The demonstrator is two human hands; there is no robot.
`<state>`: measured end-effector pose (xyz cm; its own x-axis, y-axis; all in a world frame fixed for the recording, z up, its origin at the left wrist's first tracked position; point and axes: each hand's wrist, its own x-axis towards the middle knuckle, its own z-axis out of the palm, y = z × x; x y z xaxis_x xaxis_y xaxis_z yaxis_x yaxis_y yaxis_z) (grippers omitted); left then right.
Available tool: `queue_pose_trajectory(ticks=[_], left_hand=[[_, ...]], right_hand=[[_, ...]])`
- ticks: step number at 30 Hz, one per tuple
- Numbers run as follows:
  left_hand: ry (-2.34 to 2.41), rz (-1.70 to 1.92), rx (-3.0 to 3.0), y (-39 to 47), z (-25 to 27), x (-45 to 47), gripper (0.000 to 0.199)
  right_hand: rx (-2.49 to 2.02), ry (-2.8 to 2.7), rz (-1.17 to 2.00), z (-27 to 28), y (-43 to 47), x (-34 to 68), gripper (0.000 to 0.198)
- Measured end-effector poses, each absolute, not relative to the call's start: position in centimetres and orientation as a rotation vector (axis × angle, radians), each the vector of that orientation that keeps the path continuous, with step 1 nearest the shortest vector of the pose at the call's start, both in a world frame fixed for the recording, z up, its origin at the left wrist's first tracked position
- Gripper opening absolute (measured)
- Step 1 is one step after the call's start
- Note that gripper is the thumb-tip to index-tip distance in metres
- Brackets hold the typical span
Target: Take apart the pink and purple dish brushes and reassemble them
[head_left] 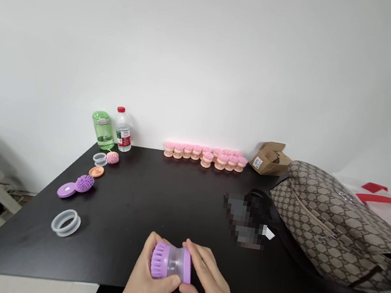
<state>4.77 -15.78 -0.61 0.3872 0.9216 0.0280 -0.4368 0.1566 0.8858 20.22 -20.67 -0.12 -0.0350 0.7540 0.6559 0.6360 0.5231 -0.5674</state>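
Observation:
Between my two hands, at the table's front edge, is a purple scalp brush [176, 260] with a clear middle, lying on its side. Its bristles point left into my left hand [147, 275], whose fingers wrap round that end with the thumb across the front. My right hand [207, 284] grips the purple cap end from the right. To the left on the table lie a clear ring [73, 227], a purple bristle head [84, 183] and a round purple cap [66, 190]. Farther back are an orange disc [96, 172], a smaller clear ring [99, 161] and a pink bristle head [112, 157].
Several pink brushes [207, 159] stand along the wall on the black table [157, 200]. A green bottle [104, 132] and a water bottle [124, 132] stand back left. At right are a cardboard box [270, 159], a patterned bag [334, 228] and a blurred dark object [243, 218].

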Motion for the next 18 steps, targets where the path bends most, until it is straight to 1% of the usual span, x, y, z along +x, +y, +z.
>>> queue_pose_trajectory(ticks=[4,7,10,14,16,18], left_hand=[[0.712,1.107,1.209,-15.8,-1.1,3.8,0.048],[0.679,1.098,1.283,-15.7,-0.8,3.1,0.049],[0.646,1.091,1.289,-15.3,0.0,2.5,0.05],[0.635,1.093,1.146,-14.9,0.9,2.0,0.052],[0.598,1.073,0.988,-14.8,0.8,1.9,0.052],[0.574,0.976,0.779,-14.7,0.6,1.9,0.049]], right_hand=[[-1.17,-1.683,0.074,0.2,-20.6,19.4,0.05],[-1.146,-1.644,0.086,0.5,-20.1,18.8,0.051],[-1.117,-1.662,0.083,0.8,-19.4,18.4,0.05],[-1.068,-1.777,0.051,1.4,-18.8,18.4,0.058],[-1.036,-1.869,0.001,1.8,-18.6,18.6,0.053],[-0.986,-1.967,-0.079,2.3,-18.3,19.1,0.041]])
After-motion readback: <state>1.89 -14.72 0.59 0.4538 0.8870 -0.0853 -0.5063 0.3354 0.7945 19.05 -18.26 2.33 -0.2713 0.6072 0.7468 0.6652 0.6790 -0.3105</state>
